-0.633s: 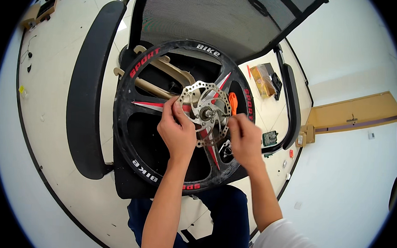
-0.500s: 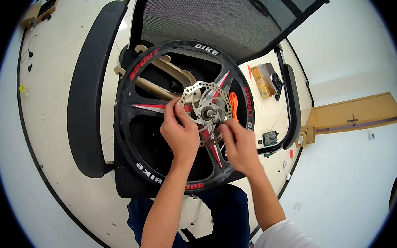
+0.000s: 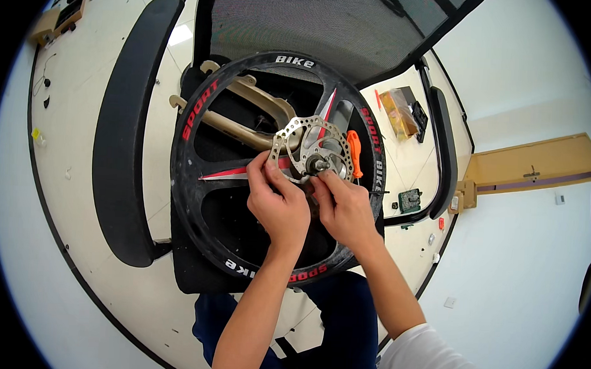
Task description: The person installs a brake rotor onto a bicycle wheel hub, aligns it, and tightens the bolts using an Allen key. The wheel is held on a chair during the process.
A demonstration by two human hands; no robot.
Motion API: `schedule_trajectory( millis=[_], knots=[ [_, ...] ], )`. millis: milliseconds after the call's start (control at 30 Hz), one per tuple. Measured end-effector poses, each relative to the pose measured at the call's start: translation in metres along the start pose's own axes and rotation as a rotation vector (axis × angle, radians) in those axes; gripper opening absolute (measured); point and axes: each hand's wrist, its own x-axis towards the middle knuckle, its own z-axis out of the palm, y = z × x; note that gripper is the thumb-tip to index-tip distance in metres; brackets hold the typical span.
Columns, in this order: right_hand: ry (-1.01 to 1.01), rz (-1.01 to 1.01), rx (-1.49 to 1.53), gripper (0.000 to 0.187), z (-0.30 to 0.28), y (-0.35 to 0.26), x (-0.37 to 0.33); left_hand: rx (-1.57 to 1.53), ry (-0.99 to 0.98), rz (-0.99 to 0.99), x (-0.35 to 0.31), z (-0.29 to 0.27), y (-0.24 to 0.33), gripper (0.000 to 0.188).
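One silver, perforated disc-brake rotor [image 3: 304, 156] is sitting around the axle [image 3: 321, 164] at the middle of a black, red-accented bicycle wheel [image 3: 187, 180], which is lying on its side over an office chair's black seat [image 3: 191, 272]; whether the rotor is resting flush is unclear. The left hand [image 3: 279, 202] is pinching the rotor's left edge between thumb and fingers. The right hand [image 3: 345, 208] is holding its thumb and fingertips close together just below the axle; they are hiding whatever may be between them, so whether they are gripping something small cannot be told. Handling this well probably means the left hand is steadying the rotor by its edge, level and without bending it, while the right fingertips are working lightly and squarely near the axle. To the right, between rotor and wheel rim, an orange-handled tool [image 3: 354, 154] is lying close to the right knuckles, a likely snag. Under the wheel's upper left, a beige forked metal part [image 3: 263, 102] is showing. Farther out, a mesh backrest [image 3: 315, 27] is rising beyond the wheel.
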Motion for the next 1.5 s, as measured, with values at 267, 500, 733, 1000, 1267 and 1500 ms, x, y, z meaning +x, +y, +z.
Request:
schedule_trajectory(
  millis=[267, 500, 733, 1000, 1267, 1500],
  knots=[
    [-0.186, -0.194, -0.044, 0.013, -0.017, 0.022, 0.017, 0.034, 0.011, -0.009, 0.001, 0.002, -0.003, 0.021],
    [0.046, 0.068, 0.072, 0.007, 0.004, -0.007, 0.002, 0.048, 0.092, 0.005, -0.002, 0.011, -0.005, 0.022],
    [0.096, 0.261, 0.045, 0.017, 0.013, -0.031, -0.001, 0.005, 0.13, 0.054, -0.002, 0.011, -0.015, 0.024],
    [0.282, 0.532, 0.215, 0.025, 0.027, -0.058, 0.006, 0.162, 0.003, 0.084, 0.006, -0.003, -0.014, 0.02],
    [0.259, 0.389, 0.273, 0.028, -0.026, -0.026, -0.012, 0.087, -0.089, 0.022, 0.01, -0.007, -0.009, 0.02],
    [0.007, 0.413, 0.638, 0.031, -0.049, 0.035, 0.005, 0.123, -0.123, 0.027, 0.012, -0.009, -0.001, 0.018]
  ],
)
